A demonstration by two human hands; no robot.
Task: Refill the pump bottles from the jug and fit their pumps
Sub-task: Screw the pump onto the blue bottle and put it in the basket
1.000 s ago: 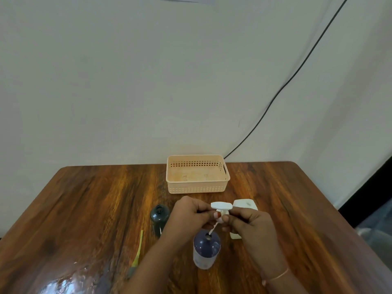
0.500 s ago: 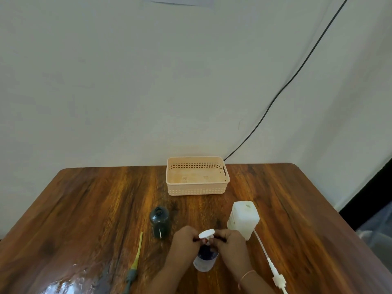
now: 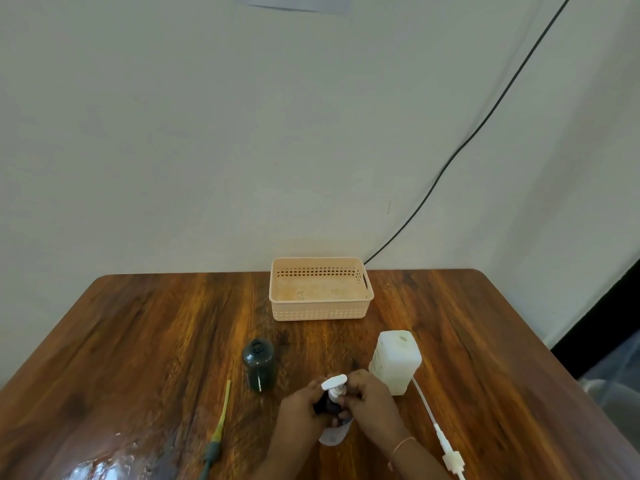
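A dark blue bottle [image 3: 332, 433] with a pale base stands near the table's front edge. A white pump [image 3: 334, 384] sits in its neck. My left hand [image 3: 299, 412] grips the bottle's shoulder from the left. My right hand [image 3: 369, 398] is closed around the pump collar from the right. To the right stands a white square bottle [image 3: 394, 363] with an open neck, and its white pump with a long tube [image 3: 441, 439] lies on the table beside it. A dark green bottle [image 3: 259, 363] with no pump stands to the left. A green-and-yellow pump [image 3: 220, 429] lies flat left of my hands.
A peach plastic basket [image 3: 320, 310] stands at the back middle of the wooden table [image 3: 138, 341]. A black cable [image 3: 485, 123] runs down the wall behind it. A wet glossy patch [image 3: 100, 469] shows at the front left. No jug is in view.
The white pump has gone down into the dark blue bottle's neck. Both hands dropped with it and now close around the bottle top, uncovering the white square bottle and its pump.
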